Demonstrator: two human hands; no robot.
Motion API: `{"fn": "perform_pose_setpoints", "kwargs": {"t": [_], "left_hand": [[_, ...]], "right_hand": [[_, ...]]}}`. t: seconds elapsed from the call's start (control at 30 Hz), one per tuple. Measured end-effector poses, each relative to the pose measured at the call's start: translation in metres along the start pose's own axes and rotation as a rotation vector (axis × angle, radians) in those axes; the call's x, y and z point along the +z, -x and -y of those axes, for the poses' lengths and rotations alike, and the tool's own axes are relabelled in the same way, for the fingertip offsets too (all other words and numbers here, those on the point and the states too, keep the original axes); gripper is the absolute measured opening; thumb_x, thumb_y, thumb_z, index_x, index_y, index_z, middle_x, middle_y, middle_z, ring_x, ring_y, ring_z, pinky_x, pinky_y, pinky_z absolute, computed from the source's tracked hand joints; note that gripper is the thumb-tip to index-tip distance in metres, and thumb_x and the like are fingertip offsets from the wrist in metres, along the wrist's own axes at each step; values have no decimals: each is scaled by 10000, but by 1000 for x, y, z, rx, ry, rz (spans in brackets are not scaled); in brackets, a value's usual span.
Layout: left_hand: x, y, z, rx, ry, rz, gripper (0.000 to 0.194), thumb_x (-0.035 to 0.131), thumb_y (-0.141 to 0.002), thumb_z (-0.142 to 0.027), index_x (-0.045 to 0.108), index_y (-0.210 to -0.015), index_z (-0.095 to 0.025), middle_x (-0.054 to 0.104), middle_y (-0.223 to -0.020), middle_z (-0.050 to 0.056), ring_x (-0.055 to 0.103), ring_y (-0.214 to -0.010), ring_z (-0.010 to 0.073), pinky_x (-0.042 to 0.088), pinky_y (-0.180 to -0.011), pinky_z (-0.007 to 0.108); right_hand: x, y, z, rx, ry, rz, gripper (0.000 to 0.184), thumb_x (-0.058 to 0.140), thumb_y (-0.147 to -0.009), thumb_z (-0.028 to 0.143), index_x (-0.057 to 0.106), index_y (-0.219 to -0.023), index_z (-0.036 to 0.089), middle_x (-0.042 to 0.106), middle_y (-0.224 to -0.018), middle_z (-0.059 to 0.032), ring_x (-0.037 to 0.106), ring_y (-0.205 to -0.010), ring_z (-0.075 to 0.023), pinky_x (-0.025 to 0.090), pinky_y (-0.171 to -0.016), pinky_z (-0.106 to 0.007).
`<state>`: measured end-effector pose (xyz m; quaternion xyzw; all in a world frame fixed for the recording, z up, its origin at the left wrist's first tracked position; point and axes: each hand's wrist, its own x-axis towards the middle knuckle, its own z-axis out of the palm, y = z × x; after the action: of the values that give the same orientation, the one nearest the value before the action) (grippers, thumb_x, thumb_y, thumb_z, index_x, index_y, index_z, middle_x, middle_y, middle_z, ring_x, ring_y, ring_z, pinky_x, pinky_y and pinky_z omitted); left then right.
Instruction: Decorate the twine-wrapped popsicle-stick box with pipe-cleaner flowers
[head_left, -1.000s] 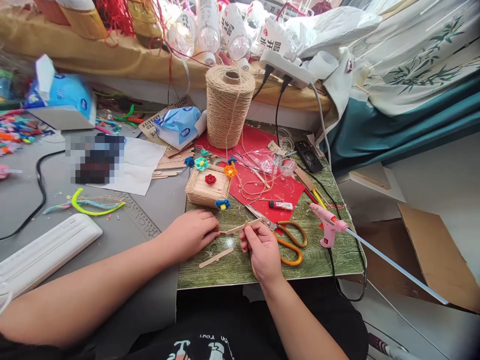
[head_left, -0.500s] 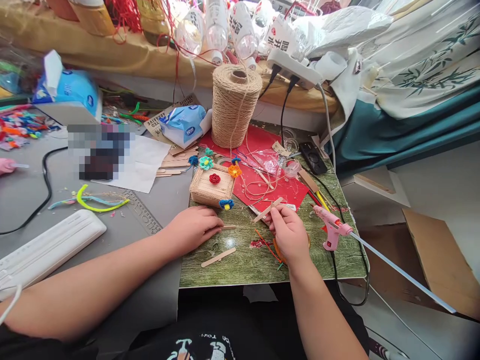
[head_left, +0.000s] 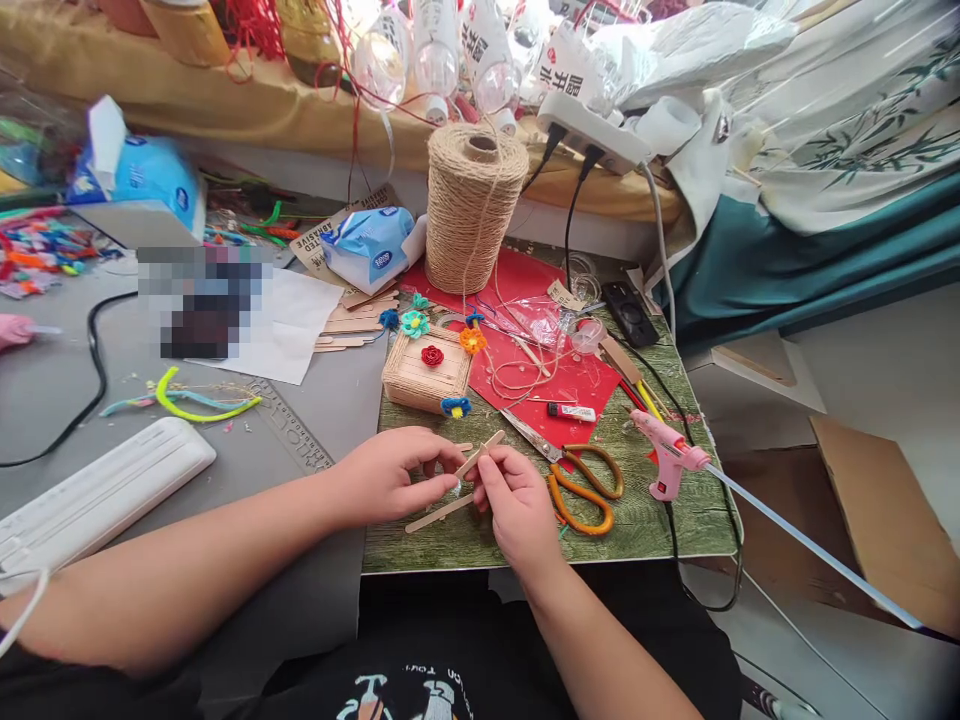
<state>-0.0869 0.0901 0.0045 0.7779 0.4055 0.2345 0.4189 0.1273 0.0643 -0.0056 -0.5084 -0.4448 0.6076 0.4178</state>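
Head view, the only one. In the lower middle of the frame the two hands meet over the green wood-pattern mat [head_left: 660, 520] that covers this end of the bench [head_left: 315, 420]. The right hand [head_left: 517, 505] pinches a thin wooden stick [head_left: 481, 455] between thumb and fingertips, so the stick points up and to the right, free of the mat. The left hand [head_left: 390, 475] closes its fingertips at the lower end of the same stick, probably to steady it; whether it also grips a short second piece I cannot tell. So both hands are together and clamped on the stick. A second flat stick [head_left: 435, 514] lies on the mat just below the hands, partly under them, apart from the held one.

Just right of the hands the orange-handled scissors [head_left: 577, 480] lie flat with the blades toward the upper left, within easy reach. Further right, the pink glue gun [head_left: 664, 455] rests near the mat's edge, its long glue rod [head_left: 810, 540] pointing to the lower right, nozzle turned away from the hands. Above the hands stands a small box of sticks [head_left: 424, 375] with little flowers on it, partly on the red paper [head_left: 577, 385]. Behind it, in the upper middle, the big spool of jute twine [head_left: 472, 210] stands upright. More sticks [head_left: 352, 325] are piled left of the box.
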Motion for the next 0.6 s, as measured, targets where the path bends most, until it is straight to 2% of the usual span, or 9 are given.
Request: {"fn": "perform_pose_setpoints", "kwargs": {"t": [0.1, 0.17, 0.2, 0.27, 0.33, 0.4, 0.47, 0.53, 0.6], "left_hand": [[0, 1, 0, -57, 70, -9, 190, 655, -989, -377, 731, -1033, -208, 739, -848, 10, 609, -706, 128, 456, -646, 247], [-1, 2, 0, -112, 129, -28, 176, 629, -991, -350, 714, -1009, -197, 721, -832, 4, 591, -681, 117, 458, -631, 237], [-3, 2, -1, -132, 147, -35, 168, 625, -985, -341, 706, -1002, -194, 711, -826, 0, 583, -673, 114, 460, -625, 233], [-5, 2, 0, -147, 135, -51, 153, 628, -972, -330, 699, -981, -195, 692, -811, -7, 573, -667, 113, 459, -624, 232], [-8, 1, 1, -133, 86, -67, 146, 629, -970, -325, 704, -972, -200, 681, -804, -12, 570, -669, 114, 455, -630, 236], [-9, 1, 3, -116, 34, -75, 146, 624, -979, -321, 709, -969, -203, 683, -807, -11, 567, -664, 115, 448, -628, 241], [-9, 0, 6, -74, -24, -83, 150, 622, -993, -317, 717, -966, -204, 691, -810, -4, 579, -678, 122, 454, -649, 251], [-8, -1, 10, 14, -85, -85, 161, 619, -1015, -316, 736, -989, -208, 709, -835, 12, 619, -747, 140, 476, -716, 269], [-7, -2, 13, 109, -137, -84, 184, 610, -1042, -324, 759, -1029, -218, 725, -870, 28, 654, -831, 159, 488, -778, 283]], "right_hand": [[-3, 3, 1, -1, 40, 55, 341, 692, -978, 547, 704, -893, 217, 655, -694, 8, 554, -552, -127, 497, -538, -260], [-15, -2, 5, -99, 171, 33, 298, 672, -1003, 507, 739, -962, 220, 711, -764, -23, 599, -588, -151, 525, -566, -287], [-25, -8, 9, -193, 271, -20, 265, 667, -1012, 474, 755, -1006, 224, 741, -826, -44, 635, -637, -171, 550, -609, -311], [-48, -25, 20, -458, 500, -247, 223, 645, -1028, 406, 770, -1084, 230, 771, -946, -82, 712, -836, -233, 597, -810, -393], [-70, -44, 32, -591, 724, -319, 242, 602, -1047, 360, 765, -1167, 227, 783, -1040, -106, 726, -950, -264, 584, -921, -450], [-83, -58, 40, -639, 899, -268, 285, 568, -1055, 323, 743, -1253, 216, 779, -1108, -128, 716, -1033, -286, 566, -975, -493], [-83, -61, 42, -693, 996, -256, 309, 585, -1040, 301, 728, -1297, 208, 757, -1215, -155, 679, -1158, -321, 519, -1063, -553], [-74, -53, 37, -723, 964, -227, 308, 614, -1025, 284, 726, -1306, 222, 734, -1291, -154, 645, -1242, -333, 477, -1124, -574], [-59, -37, 28, -655, 824, -75, 296, 630, -1027, 278, 723, -1307, 251, 744, -1269, -126, 672, -1204, -302, 517, -1089, -514]]}}
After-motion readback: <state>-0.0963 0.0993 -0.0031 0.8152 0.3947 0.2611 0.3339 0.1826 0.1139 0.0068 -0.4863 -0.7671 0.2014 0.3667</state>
